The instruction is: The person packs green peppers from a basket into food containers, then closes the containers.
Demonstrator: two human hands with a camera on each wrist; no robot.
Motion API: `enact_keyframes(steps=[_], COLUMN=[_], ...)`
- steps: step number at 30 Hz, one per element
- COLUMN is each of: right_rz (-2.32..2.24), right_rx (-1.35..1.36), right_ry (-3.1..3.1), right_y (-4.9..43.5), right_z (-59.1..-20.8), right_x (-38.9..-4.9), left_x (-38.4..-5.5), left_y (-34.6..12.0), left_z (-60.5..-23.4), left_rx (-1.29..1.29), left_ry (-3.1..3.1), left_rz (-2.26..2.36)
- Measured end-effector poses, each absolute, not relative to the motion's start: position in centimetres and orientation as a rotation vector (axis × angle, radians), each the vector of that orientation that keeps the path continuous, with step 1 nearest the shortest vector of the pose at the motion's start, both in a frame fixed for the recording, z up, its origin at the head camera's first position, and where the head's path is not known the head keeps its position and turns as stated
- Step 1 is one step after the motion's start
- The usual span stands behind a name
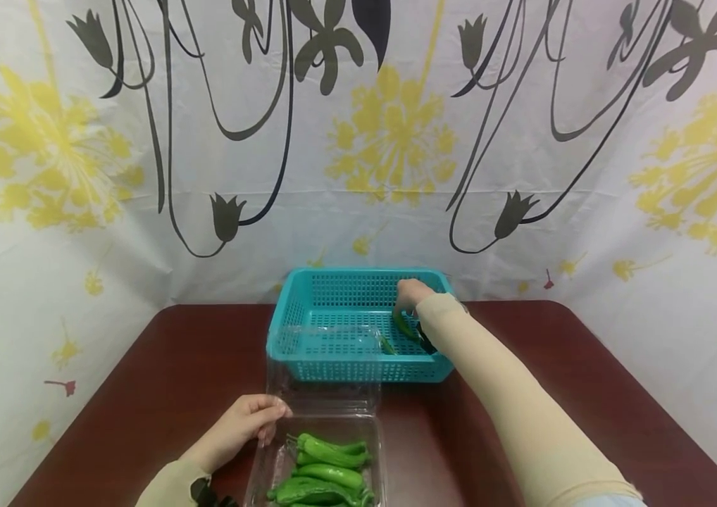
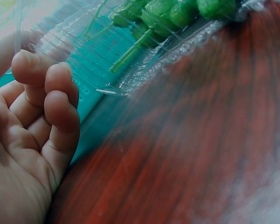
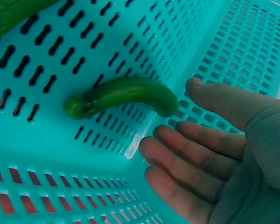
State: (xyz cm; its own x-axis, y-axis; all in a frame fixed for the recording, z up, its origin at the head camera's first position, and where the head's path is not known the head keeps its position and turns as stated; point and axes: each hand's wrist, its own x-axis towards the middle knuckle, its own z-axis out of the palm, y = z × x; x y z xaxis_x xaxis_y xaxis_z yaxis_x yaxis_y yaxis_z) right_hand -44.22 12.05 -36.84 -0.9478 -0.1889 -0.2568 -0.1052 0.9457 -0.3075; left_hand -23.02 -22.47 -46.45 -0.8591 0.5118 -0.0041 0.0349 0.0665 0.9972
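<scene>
My left hand pinches the edge of a clear plastic clamshell box near its hinge, fingers curled in the left wrist view. Several green peppers lie side by side in the box's base. Its raised lid leans against a turquoise basket. Inside that basket, my right hand reaches down at the right end. The right wrist view has its fingers extended and thumb spread, just beside a curved green pepper on the basket floor. Another pepper lies farther off in the basket.
The dark red wooden table carries the box in front and the basket behind it. A white cloth with yellow and grey flower prints hangs close behind the basket and along both sides.
</scene>
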Motion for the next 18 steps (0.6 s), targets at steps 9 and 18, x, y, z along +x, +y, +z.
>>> enact_keyframes(steps=[9, 18], right_rz=[-0.425, -0.438], right_rx=[-0.202, -0.181], right_ry=[2.796, 2.796], right_y=[12.5, 12.4], right_z=[-38.0, -38.8], right_x=[-44.8, -44.6], left_x=[-23.1, -22.9], left_y=[-22.4, -22.5], left_z=[-46.2, -46.3], left_rx=[0.542, 0.534], left_ry=[1.988, 1.997], left_rz=[1.850, 1.855])
